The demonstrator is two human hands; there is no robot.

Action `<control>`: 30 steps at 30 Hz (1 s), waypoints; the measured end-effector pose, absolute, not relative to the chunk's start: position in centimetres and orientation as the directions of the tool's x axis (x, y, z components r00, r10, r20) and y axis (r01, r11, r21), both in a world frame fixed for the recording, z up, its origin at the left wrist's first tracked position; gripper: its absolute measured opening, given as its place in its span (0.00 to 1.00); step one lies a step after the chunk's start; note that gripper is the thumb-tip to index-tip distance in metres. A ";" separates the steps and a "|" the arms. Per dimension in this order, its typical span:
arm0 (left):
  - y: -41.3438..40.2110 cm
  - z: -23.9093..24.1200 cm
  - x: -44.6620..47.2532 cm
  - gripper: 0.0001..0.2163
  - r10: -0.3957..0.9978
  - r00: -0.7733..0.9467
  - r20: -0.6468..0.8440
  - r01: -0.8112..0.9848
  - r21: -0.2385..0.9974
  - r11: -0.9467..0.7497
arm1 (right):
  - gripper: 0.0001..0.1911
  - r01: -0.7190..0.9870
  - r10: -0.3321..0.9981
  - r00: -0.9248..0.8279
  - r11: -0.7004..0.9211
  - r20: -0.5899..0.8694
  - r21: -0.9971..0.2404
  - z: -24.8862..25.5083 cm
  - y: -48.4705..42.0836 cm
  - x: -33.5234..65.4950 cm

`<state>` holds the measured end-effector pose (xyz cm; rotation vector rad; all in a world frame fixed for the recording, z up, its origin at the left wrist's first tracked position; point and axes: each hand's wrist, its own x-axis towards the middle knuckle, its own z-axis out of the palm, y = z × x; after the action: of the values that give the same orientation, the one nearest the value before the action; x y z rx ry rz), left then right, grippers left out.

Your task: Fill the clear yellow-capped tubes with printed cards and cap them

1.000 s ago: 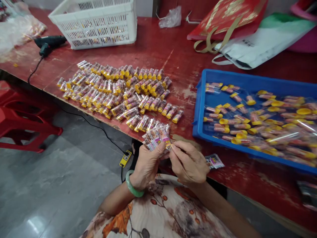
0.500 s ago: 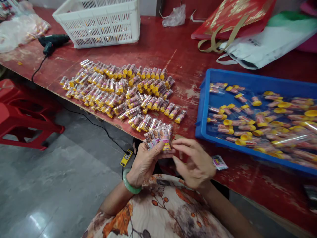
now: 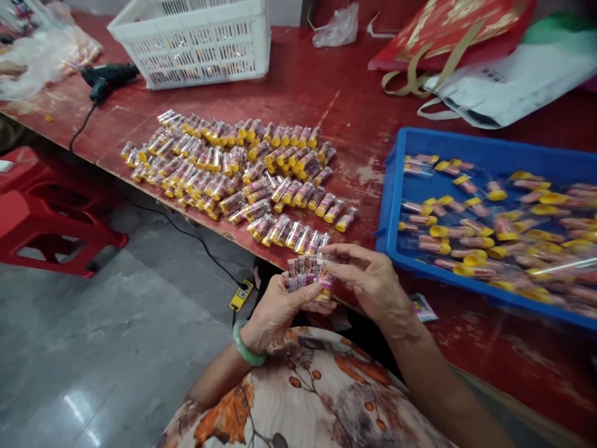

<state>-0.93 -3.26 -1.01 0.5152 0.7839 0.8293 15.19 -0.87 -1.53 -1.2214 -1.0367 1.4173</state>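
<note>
My left hand [image 3: 284, 305], with a green bangle on the wrist, is closed on a small fanned bunch of printed plastic wrappers [image 3: 306, 267]. Its thumb presses on their front; yellow and purple show at the right-hand one. My right hand [image 3: 368, 277] reaches in from the right, thumb and fingers pinching the upper right corner of that wrapper. Whether a tube is inside it, I cannot tell. Just beyond the hands lie rows of wrapped clear tubes with yellow ends [image 3: 224, 165]. Another flat printed wrapper [image 3: 423, 307] rests on the table beside my right wrist.
A blue tray [image 3: 394, 186] of yellow-ended tubes stands on the red table [image 3: 321, 68] at right. Farther back are a white plastic crate [image 3: 196, 53], a heat gun [image 3: 109, 78] and bags [image 3: 499, 93]. Red stools [image 3: 51, 230] and a cord are at left.
My right hand has moved up and in, from open fingers beside the wrappers to pinching the top of one. My left hand stays around the bunch. The view has shifted slightly.
</note>
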 end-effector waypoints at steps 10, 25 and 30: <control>-1.5 -3.6 -3.8 0.16 0.864 0.076 -0.498 -0.606 0.665 0.436 | 0.15 -0.102 0.938 0.171 -0.288 -0.302 -0.952 -2.0 5.5 11.7; -0.9 -3.8 -4.0 0.17 0.900 -0.028 -0.434 -0.512 0.780 0.360 | 0.08 0.610 0.919 0.272 0.064 0.285 -0.789 -2.3 7.6 13.8; -1.5 -2.5 -2.9 0.13 0.917 0.080 -0.391 -0.477 0.792 0.380 | 0.09 0.942 0.929 0.228 -0.135 0.292 -0.307 0.4 7.0 26.7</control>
<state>-2.92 -1.50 -2.46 0.5381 1.0182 1.1203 26.73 7.05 0.36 -2.0866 -1.7214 -0.0432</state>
